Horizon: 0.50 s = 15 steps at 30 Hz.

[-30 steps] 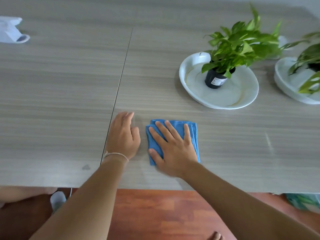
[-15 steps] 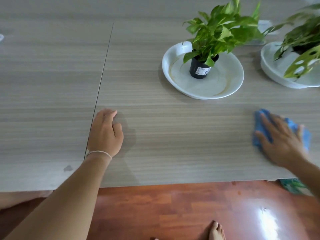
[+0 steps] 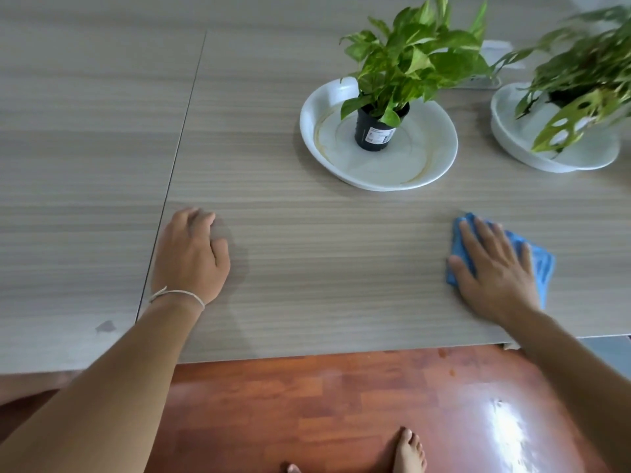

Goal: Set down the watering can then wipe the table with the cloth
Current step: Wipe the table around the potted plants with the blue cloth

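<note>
The blue cloth [image 3: 543, 264] lies flat on the table [image 3: 307, 268], toward the near edge on its right-hand side, and the right hand [image 3: 495, 271] presses down on top of it with the fingers [image 3: 476, 240] straight and spread wide — nothing is curled round the fabric. The cloth shows past the fingertips on the far side, beyond the thumb on the left and as a broader strip on the right of the hand, so the palm and fingers cover its middle (its folds cannot be made out under the hand). The left hand [image 3: 191, 257] rests palm-down on the table well apart from the cloth, just right of the dark seam [image 3: 177, 158] that runs from the far edge toward the near edge; its fingers lie together and bend slightly at the tips, holding nothing, and a thin string bracelet [image 3: 177, 295] circles the wrist. Farther back, between the two hands, a white dish [image 3: 341, 165] carries a small black pot [image 3: 375, 134] with a leafy green plant [image 3: 416, 59] — the pot stands upright near the dish's middle. At the table's right edge a second white dish [image 3: 519, 148] holds another plant [image 3: 587, 80] with holed leaves. Below the near edge, red-brown wooden floor [image 3: 307, 404] and bare toes [image 3: 409, 452] show.
</note>
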### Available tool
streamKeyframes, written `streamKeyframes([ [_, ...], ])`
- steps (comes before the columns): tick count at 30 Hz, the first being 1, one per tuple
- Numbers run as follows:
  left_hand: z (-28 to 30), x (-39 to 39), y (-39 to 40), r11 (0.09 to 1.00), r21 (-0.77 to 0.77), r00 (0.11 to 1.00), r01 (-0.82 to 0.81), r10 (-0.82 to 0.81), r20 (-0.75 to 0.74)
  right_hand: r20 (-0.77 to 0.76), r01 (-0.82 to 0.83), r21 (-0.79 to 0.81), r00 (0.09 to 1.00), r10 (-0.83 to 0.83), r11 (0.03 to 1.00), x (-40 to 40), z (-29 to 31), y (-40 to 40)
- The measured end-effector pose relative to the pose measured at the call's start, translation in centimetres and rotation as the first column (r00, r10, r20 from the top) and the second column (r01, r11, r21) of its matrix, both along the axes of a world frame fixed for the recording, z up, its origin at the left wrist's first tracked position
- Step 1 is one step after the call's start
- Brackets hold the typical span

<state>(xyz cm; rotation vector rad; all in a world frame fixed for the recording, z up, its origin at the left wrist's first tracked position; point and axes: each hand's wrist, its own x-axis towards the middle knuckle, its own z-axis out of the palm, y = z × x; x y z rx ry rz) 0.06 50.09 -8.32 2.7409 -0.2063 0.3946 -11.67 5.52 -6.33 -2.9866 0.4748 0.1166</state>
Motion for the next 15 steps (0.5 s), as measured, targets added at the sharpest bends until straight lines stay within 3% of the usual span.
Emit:
streamKeyframes([
  [6, -0.1, -0.4, 0.0, 1.0, -0.01, 1.0, -0.011, 0.011, 0.007, 0.003, -0.202, 0.012, 0.979, 0.202, 0.979, 2.1, -0.2, 12.7],
  [15, 0.0, -0.6, 0.2, 0.993, -0.085, 0.995, -0.086, 0.089, 0.041, -0.013, -0.446, 0.034, 0.895, 0.446, 0.894, 4.7, -0.1, 24.2],
])
